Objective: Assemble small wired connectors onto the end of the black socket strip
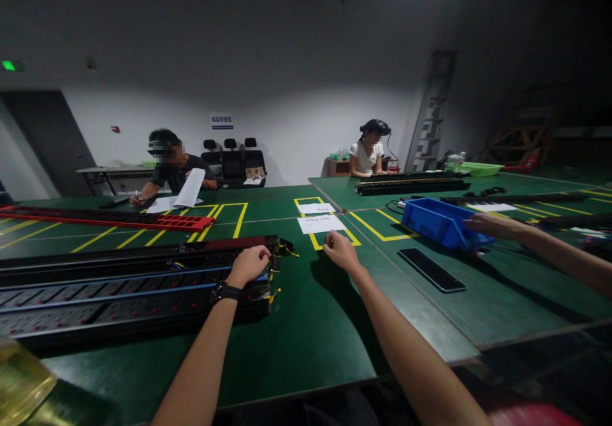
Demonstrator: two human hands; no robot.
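Note:
My left hand (249,265), with a dark watch (225,293) on its wrist, is at the right end of several long black strips (143,292) lying side by side. Its fingers are curled together over the strip end; anything between them is hidden. The strips carry dark modules with red dots, and short yellow-tipped wires (274,296) stick out at their ends. My right hand (341,253) hovers over the green table beside a printed white sheet (319,224). Thumb and fingers there are pinched together, and I cannot make out what they hold.
Right of my hands lie a dark phone (431,270) and a blue bin (433,222), where another person's hand (488,224) reaches in. A red strip (182,222) lies beyond the black ones. Two people sit across the table (296,349). A yellowish container (21,381) stands near left.

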